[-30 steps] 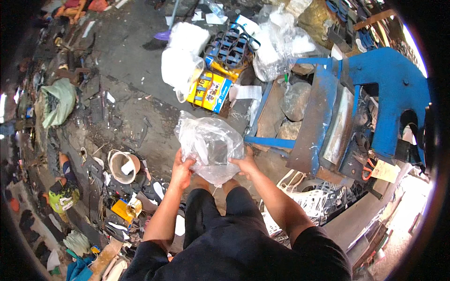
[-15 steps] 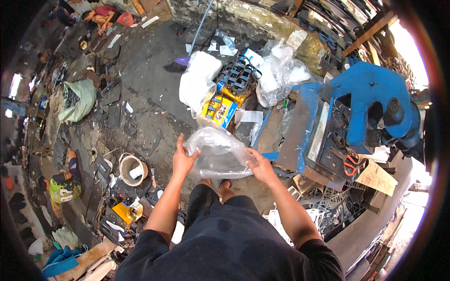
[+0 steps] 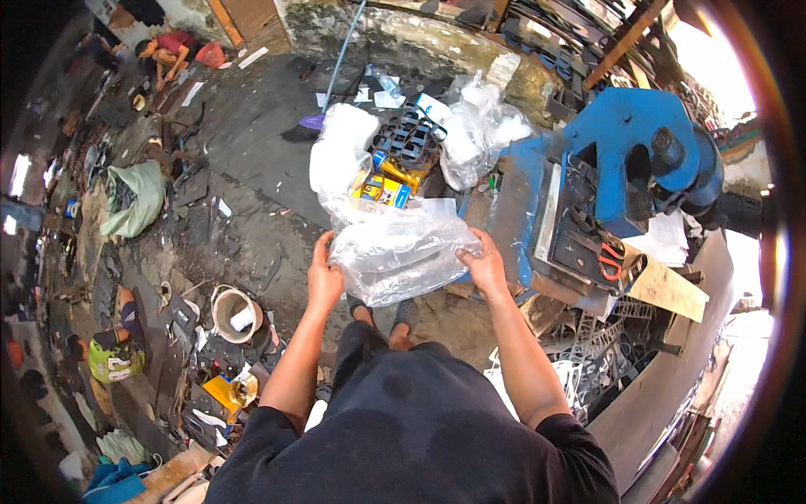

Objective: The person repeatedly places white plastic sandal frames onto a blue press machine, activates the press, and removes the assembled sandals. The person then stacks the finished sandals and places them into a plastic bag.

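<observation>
A large clear plastic bag is stretched between my two hands in front of my body. My left hand pinches its left edge, and my right hand grips its right edge. The bag looks wrinkled and mostly flattened. Just beyond it lie a yellow and blue box, a stack of dark sandal straps or soles and a white plastic-wrapped bundle. What the bag covers underneath is partly hidden.
A blue press machine stands at right, with orange-handled scissors on it. Left are a bucket and a pale green sack. A broom leans behind. Two people crouch at left.
The bag has gone from an opened, rounded shape to a flatter spread, reaching higher and over part of the box. My right hand has moved slightly right and up.
</observation>
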`<action>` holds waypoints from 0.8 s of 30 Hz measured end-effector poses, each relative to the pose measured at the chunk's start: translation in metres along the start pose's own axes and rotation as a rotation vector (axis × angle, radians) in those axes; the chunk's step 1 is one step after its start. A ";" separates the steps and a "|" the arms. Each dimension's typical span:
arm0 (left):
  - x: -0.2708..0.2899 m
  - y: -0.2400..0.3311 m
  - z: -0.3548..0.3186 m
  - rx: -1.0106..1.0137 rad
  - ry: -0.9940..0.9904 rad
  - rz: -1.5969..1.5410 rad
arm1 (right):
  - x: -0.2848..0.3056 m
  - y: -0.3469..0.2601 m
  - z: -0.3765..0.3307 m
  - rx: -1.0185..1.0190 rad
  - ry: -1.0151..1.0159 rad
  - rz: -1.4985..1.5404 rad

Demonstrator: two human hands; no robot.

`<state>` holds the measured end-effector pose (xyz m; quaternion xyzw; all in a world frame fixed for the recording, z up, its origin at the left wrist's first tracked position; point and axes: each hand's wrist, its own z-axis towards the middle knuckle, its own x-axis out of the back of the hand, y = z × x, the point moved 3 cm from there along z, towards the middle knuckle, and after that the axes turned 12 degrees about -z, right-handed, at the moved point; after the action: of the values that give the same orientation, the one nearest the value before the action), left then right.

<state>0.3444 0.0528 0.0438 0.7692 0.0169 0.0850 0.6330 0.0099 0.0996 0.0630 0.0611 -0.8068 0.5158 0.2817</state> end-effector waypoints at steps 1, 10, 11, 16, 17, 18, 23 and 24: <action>-0.002 -0.002 -0.002 -0.053 -0.010 -0.187 | 0.003 -0.008 -0.003 0.110 0.074 -0.070; 0.001 0.003 -0.015 -0.398 -0.005 -0.199 | 0.046 -0.008 -0.051 0.713 0.587 -0.482; 0.001 0.004 -0.019 -0.445 0.031 -0.206 | 0.046 -0.001 -0.052 0.698 0.589 -0.471; -0.004 0.002 -0.031 -0.453 0.031 -0.172 | 0.047 0.018 -0.058 0.647 0.573 -0.454; -0.005 0.002 -0.032 -0.453 0.023 -0.157 | 0.046 0.021 -0.057 0.643 0.572 -0.452; -0.005 0.002 -0.033 -0.452 0.014 -0.142 | 0.046 0.023 -0.057 0.638 0.570 -0.451; -0.011 0.008 -0.038 -0.382 0.021 -0.083 | 0.044 0.030 -0.053 0.610 0.545 -0.447; -0.011 0.008 -0.038 -0.385 0.027 -0.077 | 0.044 0.029 -0.052 0.605 0.538 -0.441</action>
<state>0.3274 0.0867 0.0576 0.6317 0.0382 0.0729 0.7708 -0.0175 0.1662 0.0785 0.1746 -0.4857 0.6535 0.5536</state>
